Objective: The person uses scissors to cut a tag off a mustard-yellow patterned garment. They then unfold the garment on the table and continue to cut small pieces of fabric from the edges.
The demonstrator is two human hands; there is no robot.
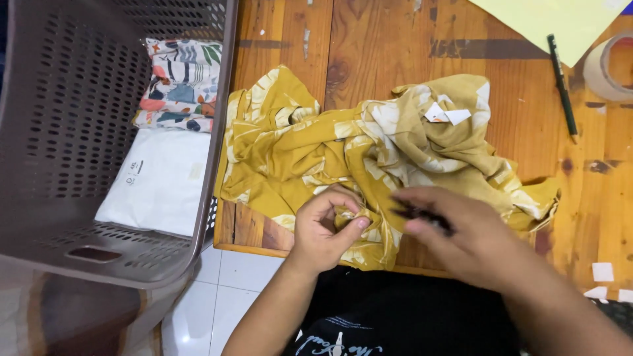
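A worn wooden table (pixel 389 46) carries a crumpled mustard-yellow garment (pixel 369 158) with pale leaf print. Right of the garment lies a dark pen (pixel 562 86), and beyond the pen a roll of tape (pixel 610 66). Above the garment's right part sits a yellow paper sheet (pixel 560 20). Small white paper scraps (pixel 602 271) lie below and right of the garment, near the table's front edge
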